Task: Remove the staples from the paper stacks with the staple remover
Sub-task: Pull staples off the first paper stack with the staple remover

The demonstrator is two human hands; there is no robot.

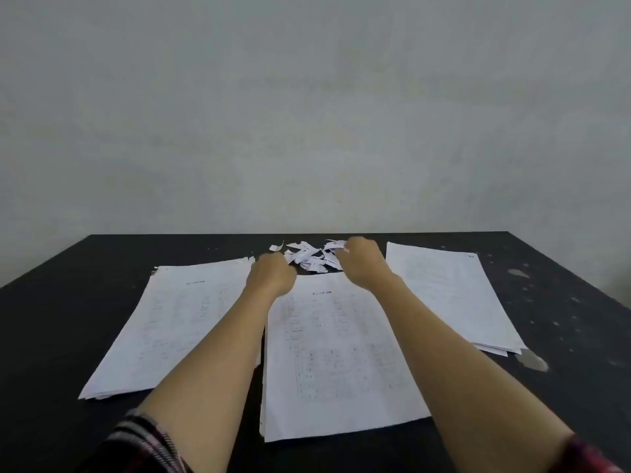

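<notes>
Three white printed paper stacks lie on the black table: a left stack [170, 319], a middle stack [338, 356] and a right stack [450, 295]. Both my arms reach over the middle stack to its far edge. My left hand [271, 273] is curled into a fist at that stack's far left corner, and whatever is in it is hidden. My right hand [363, 264] is curled at the edge of a pile of torn paper scraps [307, 257], its fingertips pinching a small white scrap. No staple remover shows.
The black table [68, 319] ends at a pale wall behind. Its right side has worn grey patches [531, 360]. The left stack's far right corner looks torn.
</notes>
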